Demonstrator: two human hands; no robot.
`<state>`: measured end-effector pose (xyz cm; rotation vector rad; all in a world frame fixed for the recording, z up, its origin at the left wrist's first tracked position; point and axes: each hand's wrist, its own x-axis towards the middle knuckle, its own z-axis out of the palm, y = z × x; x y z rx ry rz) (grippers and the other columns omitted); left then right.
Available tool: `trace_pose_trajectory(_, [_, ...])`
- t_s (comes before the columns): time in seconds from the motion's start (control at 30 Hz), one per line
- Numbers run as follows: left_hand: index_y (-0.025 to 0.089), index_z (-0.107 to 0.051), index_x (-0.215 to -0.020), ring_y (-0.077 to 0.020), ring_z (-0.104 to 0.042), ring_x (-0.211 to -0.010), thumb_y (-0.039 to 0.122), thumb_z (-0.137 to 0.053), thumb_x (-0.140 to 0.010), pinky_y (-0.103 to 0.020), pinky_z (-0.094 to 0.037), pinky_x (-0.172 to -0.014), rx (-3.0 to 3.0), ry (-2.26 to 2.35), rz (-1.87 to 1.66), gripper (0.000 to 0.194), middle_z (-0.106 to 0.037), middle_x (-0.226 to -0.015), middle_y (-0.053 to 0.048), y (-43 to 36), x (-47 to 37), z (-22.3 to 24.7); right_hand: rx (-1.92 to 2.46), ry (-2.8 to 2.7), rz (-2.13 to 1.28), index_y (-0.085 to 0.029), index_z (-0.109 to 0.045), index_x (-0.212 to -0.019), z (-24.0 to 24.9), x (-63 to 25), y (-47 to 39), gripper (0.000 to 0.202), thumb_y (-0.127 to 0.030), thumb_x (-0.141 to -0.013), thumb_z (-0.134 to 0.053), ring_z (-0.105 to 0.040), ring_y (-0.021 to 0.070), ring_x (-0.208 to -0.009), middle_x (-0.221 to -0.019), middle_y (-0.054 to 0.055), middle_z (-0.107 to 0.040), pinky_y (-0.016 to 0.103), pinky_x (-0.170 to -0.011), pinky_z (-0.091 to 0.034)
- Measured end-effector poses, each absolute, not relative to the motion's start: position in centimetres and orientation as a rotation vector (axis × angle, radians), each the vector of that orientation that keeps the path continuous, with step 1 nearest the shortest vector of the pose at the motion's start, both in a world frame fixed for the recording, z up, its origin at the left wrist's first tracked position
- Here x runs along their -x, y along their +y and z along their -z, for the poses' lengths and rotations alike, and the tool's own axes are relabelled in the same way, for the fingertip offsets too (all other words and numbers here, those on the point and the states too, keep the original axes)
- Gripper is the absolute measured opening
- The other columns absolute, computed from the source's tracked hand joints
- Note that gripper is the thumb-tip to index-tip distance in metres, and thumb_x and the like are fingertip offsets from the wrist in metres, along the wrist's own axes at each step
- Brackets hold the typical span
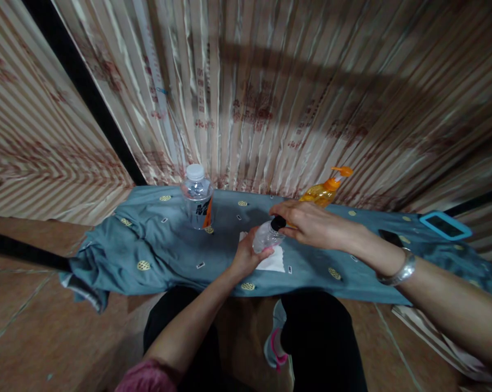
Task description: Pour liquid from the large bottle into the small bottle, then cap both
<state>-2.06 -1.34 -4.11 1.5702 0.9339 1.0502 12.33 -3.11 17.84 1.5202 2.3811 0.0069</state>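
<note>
A small clear bottle (266, 235) with a black cap (278, 222) is tilted to the right above the cloth. My left hand (247, 255) is wrapped round the bottle's body. My right hand (305, 222) is closed at the black cap, its fingers bent over it. Under the bottle lies a white tissue (273, 261). Behind my right hand stands a yellow-orange pump bottle (320, 193), its lower part hidden. A larger clear bottle (198, 201) with a white cap and a black and orange label stands to the left.
A blue-green cloth with pineapple prints (168, 256) covers the low surface. At the right lie a dark phone-like object (390, 238) and a blue-framed object (445, 226). A pleated curtain (254, 98) hangs behind, with a dark pole (90, 98) at the left.
</note>
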Motion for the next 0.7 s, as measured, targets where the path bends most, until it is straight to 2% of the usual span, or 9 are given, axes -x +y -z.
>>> trace_pose_trajectory(0.07, [0.02,-0.066,-0.131,-0.0279,-0.076,-0.111,0.027,-0.09,-0.076,-0.042,-0.06,-0.102,-1.567,0.935,-1.044,0.06,-0.08,-0.121,-0.005,-1.32,2.02,4.07,-1.546,2.344,-0.024,-0.017,-0.068,-0.128,-17.62,-12.28,-3.08,0.03,-0.037,-0.106,-0.066,-0.073,0.0201,-0.109,-0.12,0.007,-0.073,0.043,-0.097,-0.062])
trace_pose_trajectory(0.17, [0.02,-0.066,-0.131,-0.0276,-0.076,-0.109,0.027,-0.089,-0.076,-0.042,-0.061,-0.1,-1.554,0.931,-1.038,0.061,-0.08,-0.12,-0.005,-1.28,2.0,4.05,-1.617,2.268,-0.088,-0.015,-0.07,-0.12,-17.27,-12.17,-2.94,0.032,-0.044,-0.108,-0.062,-0.074,0.0198,-0.102,-0.106,0.005,-0.074,0.045,-0.096,-0.062])
trace_pose_trajectory(0.23, [0.019,-0.066,-0.131,-0.0279,-0.076,-0.11,0.027,-0.089,-0.076,-0.043,-0.061,-0.101,-1.548,0.92,-1.051,0.06,-0.08,-0.12,-0.006,-1.28,2.01,4.08,-1.599,2.304,-0.072,-0.016,-0.069,-0.123,-17.21,-12.24,-2.86,0.033,-0.043,-0.107,-0.065,-0.073,0.022,-0.112,-0.115,0.007,-0.074,0.047,-0.101,-0.061])
trace_pose_trajectory(0.33, [0.02,-0.066,-0.13,-0.0279,-0.075,-0.111,0.029,-0.089,-0.077,-0.044,-0.06,-0.103,-1.552,0.906,-1.061,0.058,-0.08,-0.121,-0.006,-1.31,2.05,4.16,-1.512,2.401,0.012,-0.018,-0.067,-0.132,-17.3,-12.43,-2.91,0.033,-0.034,-0.104,-0.07,-0.069,0.0234,-0.123,-0.132,0.008,-0.07,0.046,-0.104,-0.06])
trace_pose_trajectory(0.4, [0.02,-0.066,-0.13,-0.0276,-0.075,-0.111,0.03,-0.089,-0.077,-0.043,-0.059,-0.103,-1.556,0.9,-1.058,0.059,-0.079,-0.121,-0.005,-1.32,2.06,4.24,-1.525,2.374,0.008,-0.017,-0.068,-0.129,-17.3,-12.47,-3.03,0.029,-0.034,-0.105,-0.068,-0.072,0.0214,-0.115,-0.125,0.007,-0.072,0.045,-0.101,-0.061])
trace_pose_trajectory(0.5, [0.02,-0.066,-0.131,-0.0275,-0.075,-0.11,0.03,-0.089,-0.077,-0.042,-0.06,-0.102,-1.559,0.888,-1.068,0.059,-0.079,-0.121,-0.005,-1.31,2.07,4.37,-1.604,2.281,-0.059,-0.016,-0.07,-0.121,-17.25,-12.39,-3.17,0.032,-0.044,-0.108,-0.062,-0.074,0.02,-0.103,-0.109,0.006,-0.074,0.045,-0.097,-0.062])
trace_pose_trajectory(0.63, [0.02,-0.066,-0.13,-0.0278,-0.075,-0.11,0.031,-0.088,-0.078,-0.043,-0.06,-0.101,-1.565,0.87,-1.091,0.057,-0.079,-0.12,-0.006,-1.27,2.11,4.51,-1.53,2.369,-0.003,-0.018,-0.066,-0.134,-17.44,-12.32,-3.11,0.035,-0.036,-0.104,-0.07,-0.07,0.0232,-0.12,-0.13,0.008,-0.071,0.047,-0.103,-0.06])
trace_pose_trajectory(0.7, [0.02,-0.065,-0.13,-0.0283,-0.074,-0.112,0.033,-0.087,-0.079,-0.043,-0.059,-0.103,-1.568,0.859,-1.104,0.058,-0.078,-0.121,-0.006,-1.25,2.12,4.57,-1.504,2.377,0.031,-0.018,-0.067,-0.132,-17.54,-12.29,-3.03,0.032,-0.034,-0.104,-0.07,-0.071,0.022,-0.117,-0.13,0.008,-0.071,0.045,-0.101,-0.061])
